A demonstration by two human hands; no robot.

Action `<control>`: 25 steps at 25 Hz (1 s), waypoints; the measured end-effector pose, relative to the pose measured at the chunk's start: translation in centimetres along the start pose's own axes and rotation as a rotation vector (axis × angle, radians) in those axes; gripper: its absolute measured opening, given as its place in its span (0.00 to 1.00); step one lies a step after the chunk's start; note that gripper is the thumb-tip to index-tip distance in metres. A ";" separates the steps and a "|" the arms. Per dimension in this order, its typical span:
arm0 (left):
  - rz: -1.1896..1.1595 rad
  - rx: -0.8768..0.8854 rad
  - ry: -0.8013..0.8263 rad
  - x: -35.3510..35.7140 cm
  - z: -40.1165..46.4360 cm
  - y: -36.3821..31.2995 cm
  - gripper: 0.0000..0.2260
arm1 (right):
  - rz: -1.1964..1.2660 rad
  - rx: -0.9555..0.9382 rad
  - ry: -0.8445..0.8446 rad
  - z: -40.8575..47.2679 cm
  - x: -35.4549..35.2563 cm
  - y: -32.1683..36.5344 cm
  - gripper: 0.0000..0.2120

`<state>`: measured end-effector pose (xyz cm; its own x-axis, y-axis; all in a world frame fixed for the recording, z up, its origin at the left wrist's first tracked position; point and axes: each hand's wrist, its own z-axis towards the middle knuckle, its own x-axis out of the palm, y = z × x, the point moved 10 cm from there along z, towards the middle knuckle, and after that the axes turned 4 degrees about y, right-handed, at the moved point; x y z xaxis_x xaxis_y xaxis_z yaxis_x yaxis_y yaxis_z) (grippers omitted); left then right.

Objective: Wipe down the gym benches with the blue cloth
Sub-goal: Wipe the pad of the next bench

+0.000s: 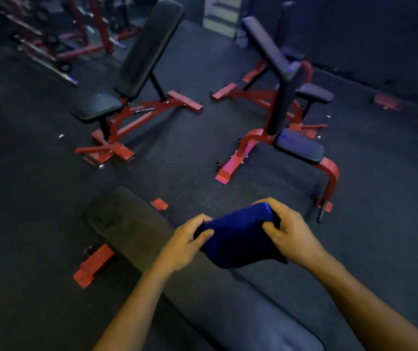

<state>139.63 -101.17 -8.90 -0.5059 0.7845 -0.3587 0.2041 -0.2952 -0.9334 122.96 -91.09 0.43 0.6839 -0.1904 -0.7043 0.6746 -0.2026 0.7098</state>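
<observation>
So the blue cloth [238, 236] is bunched up between both hands, held up in the air over the near end of the flat bench [137, 239] rather than lying on the pad. The left hand [185, 244] grips the cloth's left edge, thumb on top and fingers curled underneath, so the fabric comes out from between thumb and fingers. The right hand [289, 231] has the far right corner, fingers wrapped over the top of the fold and thumb pressing in from the near side. Most of the cloth sags down between the two hands, with a flap hanging below the right wrist. Both hands are clenched onto it, neither one loose.

Counting things: one cloth, two hands, and three benches I can make out clearly. The flat one runs diagonally right under the arms, black pad, with red feet [94, 266] poking out on its left side. Further out on the dark rubber floor [38, 198] there's an incline bench [142, 59] with a red frame on the left, and another upright bench [286, 102] on a red frame to the right, well apart from each other. Behind that right one there looks to be more padding, but it's too tangled to count. Red racks with barbells [51, 34] sit blurry at the top left.
</observation>
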 end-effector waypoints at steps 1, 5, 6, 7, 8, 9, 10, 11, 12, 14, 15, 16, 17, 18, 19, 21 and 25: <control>0.020 0.015 0.030 1.3 0.3 -1.0 0.09 | 0.014 0.025 -0.012 -1.4 -1.2 -0.9 0.23; 0.115 0.048 0.070 7.1 1.0 -6.1 0.06 | 0.097 0.064 -0.056 -7.9 -6.7 -4.8 0.26; 0.123 0.050 0.062 8.4 0.9 -7.3 0.07 | 0.125 0.060 -0.061 -9.2 -7.9 -5.9 0.26; 0.133 0.048 0.054 9.8 0.8 -8.5 0.08 | 0.154 0.056 -0.068 -10.7 -9.0 -7.0 0.26; 0.145 0.041 0.046 11.2 0.6 -9.4 0.09 | 0.178 0.048 -0.071 -12.2 -10.0 -8.0 0.26; 0.147 0.031 0.039 12.4 0.4 -10.2 0.10 | 0.197 0.041 -0.072 -13.4 -10.8 -8.9 0.26; 0.143 0.024 0.030 13.6 0.0 -10.9 0.10 | 0.219 0.031 -0.070 -14.6 -11.4 -9.7 0.26; 0.137 0.016 0.013 15.2 -0.6 -11.7 0.10 | 0.240 0.022 -0.067 -16.1 -12.1 -10.5 0.26; 0.134 0.006 -0.008 16.8 -1.2 -12.4 0.10 | 0.262 0.015 -0.062 -17.5 -12.9 -11.4 0.25; 0.138 -0.019 -0.059 20.2 -2.6 -13.8 0.11 | 0.290 0.012 -0.048 -20.1 -14.0 -13.4 0.24; 0.143 -0.038 -0.089 21.6 -3.5 -14.3 0.11 | 0.284 0.004 -0.022 -21.1 -14.0 -14.3 0.24; 0.147 -0.061 -0.123 22.7 -4.5 -14.6 0.12 | 0.267 -0.020 0.023 -21.9 -13.6 -14.6 0.23; 0.149 -0.079 -0.153 23.3 -5.4 -14.9 0.12 | 0.243 -0.050 0.069 -22.6 -13.1 -14.7 0.22; 0.157 -0.092 -0.177 23.7 -6.3 -15.1 0.13 | 0.234 -0.074 0.113 -23.1 -12.4 -14.7 0.21; 0.165 -0.110 -0.202 23.6 -7.5 -15.2 0.13 | 0.245 -0.090 0.153 -23.5 -11.7 -14.3 0.19; 0.156 -0.137 -0.250 22.4 -9.8 -14.9 0.14 | 0.298 -0.097 0.198 -23.6 -10.1 -12.9 0.17; 0.153 -0.165 -0.374 17.4 -15.0 -13.6 0.13 | 0.341 -0.129 0.190 -22.3 -6.0 -7.8 0.18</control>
<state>140.65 -75.34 -2.23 -0.7221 0.4780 -0.5001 0.4157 -0.2779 -0.8660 119.76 -66.95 -0.66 0.9054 -0.0426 -0.4225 0.4214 -0.0338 0.9063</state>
